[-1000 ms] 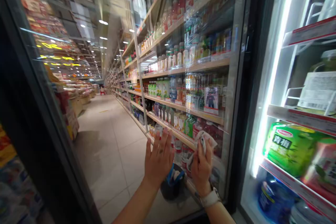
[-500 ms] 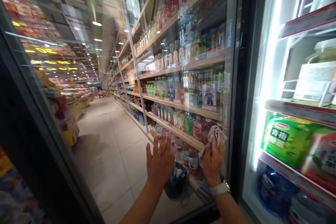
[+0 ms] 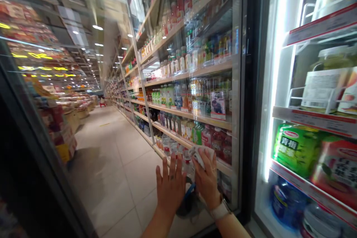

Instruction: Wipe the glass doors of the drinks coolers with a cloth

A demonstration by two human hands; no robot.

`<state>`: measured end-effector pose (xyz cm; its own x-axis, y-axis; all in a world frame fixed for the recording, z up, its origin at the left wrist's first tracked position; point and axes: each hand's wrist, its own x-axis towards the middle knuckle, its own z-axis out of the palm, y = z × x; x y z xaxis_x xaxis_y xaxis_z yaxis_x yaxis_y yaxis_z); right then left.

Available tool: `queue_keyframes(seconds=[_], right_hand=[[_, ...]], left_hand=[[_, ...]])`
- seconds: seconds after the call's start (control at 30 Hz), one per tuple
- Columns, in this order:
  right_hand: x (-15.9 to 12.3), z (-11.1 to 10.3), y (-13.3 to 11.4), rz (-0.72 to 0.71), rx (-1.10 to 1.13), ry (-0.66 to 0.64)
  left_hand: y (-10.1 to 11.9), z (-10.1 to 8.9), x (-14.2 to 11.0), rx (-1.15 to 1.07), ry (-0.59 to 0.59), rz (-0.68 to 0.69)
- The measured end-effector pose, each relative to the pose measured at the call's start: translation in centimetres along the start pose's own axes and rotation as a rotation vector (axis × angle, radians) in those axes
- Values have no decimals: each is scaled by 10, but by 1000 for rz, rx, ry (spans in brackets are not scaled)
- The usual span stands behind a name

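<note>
The right hand (image 3: 206, 180) is gripping a white cloth (image 3: 199, 155) under its bent fingers, pressing it to the fridge's glass door (image 3: 139, 193). The left hand (image 3: 170, 189) is staying open, fingers spread.

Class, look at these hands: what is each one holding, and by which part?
The right hand holds a crumpled white cloth by a bunched fold under its fingertips; the left hand holds nothing.

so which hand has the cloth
The right hand has the white cloth, pressing it to the glass door; that hand wears a watch. The left hand lies open and flat on the glass, holding nothing.
</note>
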<state>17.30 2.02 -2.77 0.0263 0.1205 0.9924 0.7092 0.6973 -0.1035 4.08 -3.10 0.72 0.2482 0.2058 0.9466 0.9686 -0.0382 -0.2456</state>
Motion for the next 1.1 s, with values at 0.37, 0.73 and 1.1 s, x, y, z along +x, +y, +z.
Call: queue_keyframes(seconds=[0.37,0.73,1.1], right_hand=[[-3,0,-8,280,-27,48],[6,-12,35,167,-80,47],[-8,-3,6,304,-1,49]], left_hand=[[0,3,-5,-4,4,-6],[-2,0,-4,-22,4,11],[-2,2,-6,-35,4,12]])
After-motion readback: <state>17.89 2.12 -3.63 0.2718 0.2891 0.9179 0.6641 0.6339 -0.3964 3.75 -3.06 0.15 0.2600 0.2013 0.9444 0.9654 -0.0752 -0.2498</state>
